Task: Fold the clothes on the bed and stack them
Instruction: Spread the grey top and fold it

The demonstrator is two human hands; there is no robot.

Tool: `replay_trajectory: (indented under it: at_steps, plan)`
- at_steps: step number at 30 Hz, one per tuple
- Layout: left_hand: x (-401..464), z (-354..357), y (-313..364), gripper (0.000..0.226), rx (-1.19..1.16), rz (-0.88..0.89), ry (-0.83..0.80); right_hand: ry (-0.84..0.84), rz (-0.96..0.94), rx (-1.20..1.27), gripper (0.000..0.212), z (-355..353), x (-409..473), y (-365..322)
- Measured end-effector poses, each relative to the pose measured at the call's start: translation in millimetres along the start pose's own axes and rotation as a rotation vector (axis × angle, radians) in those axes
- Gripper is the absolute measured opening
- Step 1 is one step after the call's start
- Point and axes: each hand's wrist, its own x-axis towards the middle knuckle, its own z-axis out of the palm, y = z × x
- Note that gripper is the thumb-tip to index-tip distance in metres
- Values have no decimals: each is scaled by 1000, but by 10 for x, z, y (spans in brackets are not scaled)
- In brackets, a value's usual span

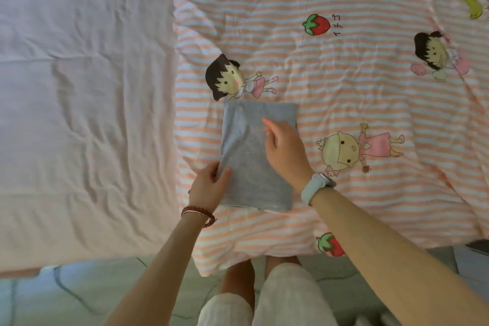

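Folded grey cloth (254,156) flat on striped quilt (370,103), near bed edge.

Left hand (209,185) pinching cloth's near-left edge, thumb on top. Right hand (284,152) relaxed, fingers extended over cloth's right half. Beyond and leftward: plain sheet (79,87).

Red bead bracelet (198,216) on L wrist, pale watch (316,187) on R, white trousers (277,302).

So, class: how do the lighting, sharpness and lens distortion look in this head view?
Head view: soft, even light, faint shadows under the hands; grey garment fairly sharp, right hand fingertips slightly blurred; wide-angle lens stretches the forearms towards the bottom edge.
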Motion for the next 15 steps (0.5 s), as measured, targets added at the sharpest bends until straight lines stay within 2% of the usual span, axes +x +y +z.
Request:
replay_trajectory:
  at_steps: [2, 5, 7, 9, 11, 13, 15]
  plan:
    - [-8, 131, 44, 34, 137, 0, 12, -66, -100, -259, 39, -49, 292, 53]
    - [80, 210, 94, 57, 168, -123, -9, -318, -100, -530, 52, -50, 725, 54]
    - [138, 165, 132, 58, 158, -180, -84, -426, -32, -646, 57, -44, 912, 68]
    - [138, 45, 186, 49, 27, -144, -213, -486, -5, -720, 48, -81, 1012, 48]
    - [125, -172, 245, 42, -95, -88, -406, -592, 21, -585, 32, -212, 1020, -1]
    - [162, -457, 329, 41, -50, -67, -555, -674, 99, -337, 18, -458, 932, 32]
    - [293, -683, 418, 44, 72, -63, -523, -653, 216, -53, 10, -733, 726, 148]
